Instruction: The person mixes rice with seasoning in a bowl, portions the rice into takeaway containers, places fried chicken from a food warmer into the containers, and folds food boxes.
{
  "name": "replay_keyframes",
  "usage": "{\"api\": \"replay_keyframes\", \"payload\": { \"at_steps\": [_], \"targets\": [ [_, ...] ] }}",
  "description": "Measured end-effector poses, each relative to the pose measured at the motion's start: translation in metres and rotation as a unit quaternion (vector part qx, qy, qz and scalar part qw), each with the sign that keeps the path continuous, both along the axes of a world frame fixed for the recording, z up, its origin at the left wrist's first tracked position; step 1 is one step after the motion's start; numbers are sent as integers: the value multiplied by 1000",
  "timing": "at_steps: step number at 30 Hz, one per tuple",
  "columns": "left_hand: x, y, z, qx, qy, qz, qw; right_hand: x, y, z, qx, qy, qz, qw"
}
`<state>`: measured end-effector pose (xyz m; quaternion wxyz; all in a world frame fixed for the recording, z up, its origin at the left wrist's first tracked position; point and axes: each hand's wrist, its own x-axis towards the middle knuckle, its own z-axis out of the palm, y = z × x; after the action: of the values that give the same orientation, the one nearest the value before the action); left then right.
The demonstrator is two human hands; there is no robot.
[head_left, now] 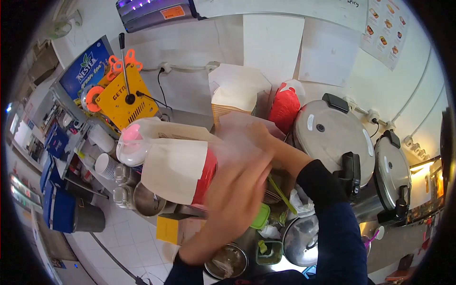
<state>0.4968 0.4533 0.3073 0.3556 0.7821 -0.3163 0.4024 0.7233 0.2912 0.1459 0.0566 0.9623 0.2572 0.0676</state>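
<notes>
My left hand [232,199] is smeared by motion in the middle of the view, its back towards me and its fingers pointing up and right. Just beyond it, my right hand [259,135] has its fingers curled at a thin, whitish, see-through sheet or bag [232,142], also blurred. Whether the left fingers grip that sheet cannot be made out. Left of my hands stands a red-sided cardboard box [173,171] with its pale flaps raised. Behind my right hand is another open carton [235,97], and a red packet [285,104] leans beside it.
Two large lidded cookers [332,137] [393,166] stand on the right. A yellow machine with a lever [126,97] is at the left, near stacked cups [105,166] and a metal bowl [148,199]. Close to me are a lidded pot [301,240] and a small green container [269,254].
</notes>
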Motion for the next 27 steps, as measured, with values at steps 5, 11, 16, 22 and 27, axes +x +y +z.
{"api": "replay_keyframes", "payload": {
  "at_steps": [5,11,16,22,27],
  "targets": [
    [169,-126,-17,334,210,111,912,0,-10,-30,182,-7,61,981],
    [250,-139,-103,478,224,87,845,10,-27,-48,256,-5,89,962],
    [312,-151,-154,473,289,82,828,-47,-29,47,346,141,42,927],
    [278,-130,-117,469,272,65,838,-1,-33,-1,242,85,61,965],
    [282,-131,-112,478,284,66,829,29,-40,-48,186,-52,136,972]
  ]
}}
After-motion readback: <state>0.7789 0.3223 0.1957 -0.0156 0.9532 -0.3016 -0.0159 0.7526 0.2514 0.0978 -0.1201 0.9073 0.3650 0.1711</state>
